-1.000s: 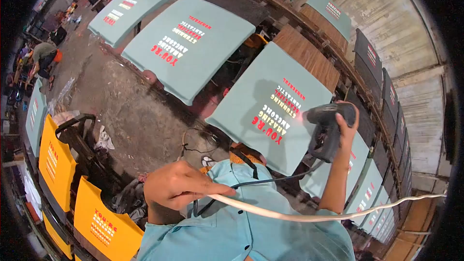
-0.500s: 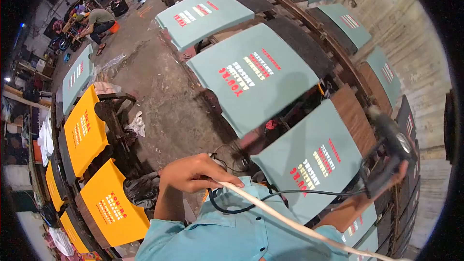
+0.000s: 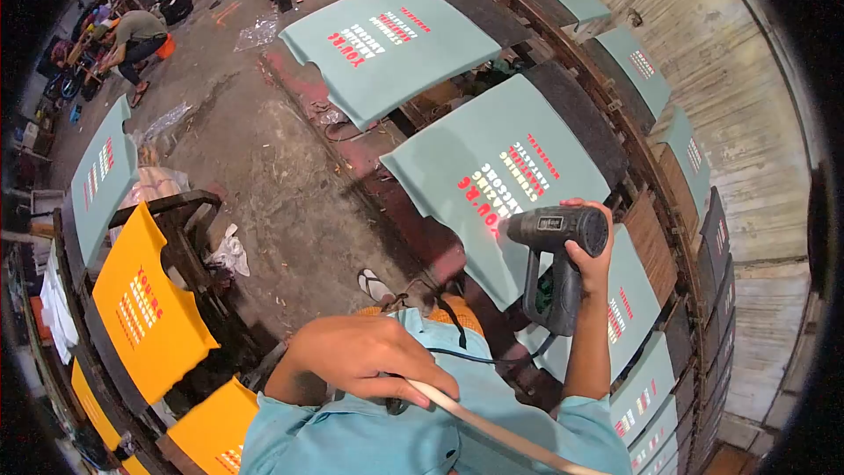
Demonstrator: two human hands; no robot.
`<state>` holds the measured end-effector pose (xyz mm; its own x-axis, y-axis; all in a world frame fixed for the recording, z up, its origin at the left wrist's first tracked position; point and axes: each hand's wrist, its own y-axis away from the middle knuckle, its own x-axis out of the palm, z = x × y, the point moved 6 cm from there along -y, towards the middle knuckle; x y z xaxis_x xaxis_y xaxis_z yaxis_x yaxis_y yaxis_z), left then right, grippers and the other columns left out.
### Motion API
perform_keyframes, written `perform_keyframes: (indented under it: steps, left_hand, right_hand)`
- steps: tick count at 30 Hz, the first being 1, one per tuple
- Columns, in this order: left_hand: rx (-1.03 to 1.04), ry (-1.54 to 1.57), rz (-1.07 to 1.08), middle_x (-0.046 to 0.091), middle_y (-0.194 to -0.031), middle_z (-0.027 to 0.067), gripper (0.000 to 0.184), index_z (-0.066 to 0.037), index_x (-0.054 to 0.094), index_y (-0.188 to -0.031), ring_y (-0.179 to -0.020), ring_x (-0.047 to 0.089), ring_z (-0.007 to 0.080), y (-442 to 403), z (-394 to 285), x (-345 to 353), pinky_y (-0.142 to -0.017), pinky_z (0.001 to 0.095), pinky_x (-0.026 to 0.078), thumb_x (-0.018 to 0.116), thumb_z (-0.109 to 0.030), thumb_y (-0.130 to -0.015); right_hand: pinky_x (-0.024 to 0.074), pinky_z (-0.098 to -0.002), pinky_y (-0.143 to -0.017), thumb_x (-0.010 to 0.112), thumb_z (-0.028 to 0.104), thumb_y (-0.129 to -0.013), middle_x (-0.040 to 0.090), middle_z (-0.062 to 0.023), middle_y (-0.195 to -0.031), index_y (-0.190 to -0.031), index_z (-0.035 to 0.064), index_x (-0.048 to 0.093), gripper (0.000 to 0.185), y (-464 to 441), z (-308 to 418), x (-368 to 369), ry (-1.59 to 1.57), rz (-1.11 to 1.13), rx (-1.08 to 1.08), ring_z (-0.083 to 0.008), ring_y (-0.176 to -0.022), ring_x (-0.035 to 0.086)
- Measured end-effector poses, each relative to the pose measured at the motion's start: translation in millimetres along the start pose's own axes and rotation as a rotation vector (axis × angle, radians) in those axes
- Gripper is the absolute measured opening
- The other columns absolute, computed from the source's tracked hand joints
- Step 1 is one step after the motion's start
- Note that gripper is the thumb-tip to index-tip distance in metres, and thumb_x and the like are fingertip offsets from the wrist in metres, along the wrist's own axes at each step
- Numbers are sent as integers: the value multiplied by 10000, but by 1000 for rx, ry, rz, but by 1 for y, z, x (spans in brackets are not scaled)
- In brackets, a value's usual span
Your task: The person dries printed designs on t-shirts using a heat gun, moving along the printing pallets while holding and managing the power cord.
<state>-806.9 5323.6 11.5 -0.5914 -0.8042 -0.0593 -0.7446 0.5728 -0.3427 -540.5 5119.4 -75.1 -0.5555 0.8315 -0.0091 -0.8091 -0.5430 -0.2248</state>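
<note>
My right hand [image 3: 596, 269] grips a black heat gun [image 3: 556, 227] around the rear of its body. Its nozzle points left, close over the printed lettering of a grey-green fabric piece [image 3: 457, 145] laid on a board, and a reddish glow shows by the tip. My left hand [image 3: 369, 359] is closed on a pale cord [image 3: 497, 431] that trails down to the lower right. From the gun's handle a thin black cable [image 3: 492, 358] curves back toward my left hand; where it ends is hidden.
Another grey-green printed piece [image 3: 396, 44] lies farther along the rack, and more line the far side. To the left, yellow printed pieces [image 3: 145, 299] rest on a second rack. Between them runs a concrete floor [image 3: 281, 185]. A person [image 3: 139, 40] bends over at the back left.
My right hand has swung the heat gun left from the rack's far side to over the grey-green piece. The whole view has shifted along the rack. My left hand keeps the cord.
</note>
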Motion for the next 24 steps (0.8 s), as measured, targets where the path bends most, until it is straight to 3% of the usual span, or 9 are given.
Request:
perform_keyframes:
  steps: [6, 10, 14, 18, 22, 24]
  left_hand:
    - [-27, -52, 38, 629, -807, 137, 188, 21, 650, -987, -694, 619, 313, 9, 22, -29, -609, 402, 480, 629, -162, -951]
    - [-82, -46, -24, 528, -668, 119, 294, -10, 592, -817, -615, 536, 317, 17, 20, -60, -573, 408, 410, 609, -269, -954]
    - [-102, -63, -46, 522, -656, 109, 300, -14, 585, -798, -598, 528, 300, 22, 22, -78, -558, 404, 400, 638, -274, -936]
    - [-112, -78, -44, 519, -649, 105, 302, -19, 584, -792, -592, 527, 298, 21, 22, -93, -550, 401, 394, 658, -281, -923]
    - [-97, -67, -69, 524, -648, 107, 302, -22, 583, -792, -600, 532, 308, 17, 24, -98, -551, 402, 395, 659, -284, -921]
    - [-98, -55, -78, 529, -655, 110, 302, -21, 582, -792, -606, 536, 313, 18, 26, -98, -555, 406, 398, 653, -283, -925]
  right_hand:
    - [453, -395, -1016, 773, 85, -665, 591, -156, -1200, -1229, 36, 495, 631, -20, -11, 14, 32, -127, 64, -260, -1127, 583]
    - [452, -387, -1013, 777, 99, -667, 593, -147, -1201, -1222, 25, 500, 625, -34, -16, 29, 60, -138, 86, -250, -1101, 598]
    - [457, -387, -1007, 774, 72, -672, 594, -143, -1205, -1233, 24, 493, 628, -59, -18, 54, 49, 9, 60, -241, -1106, 597]
    - [454, -394, -1017, 772, 63, -694, 598, -144, -1206, -1236, 20, 493, 611, -94, -28, 62, -9, -28, 63, -245, -1128, 592]
    - [434, -396, -1045, 754, 35, -696, 602, -148, -1199, -1236, 23, 493, 600, -109, -28, 84, -51, 134, 37, -248, -1139, 587]
    - [433, -398, -1046, 758, 43, -690, 605, -148, -1193, -1235, 25, 496, 605, -113, -30, 80, -33, 46, 78, -248, -1140, 587]
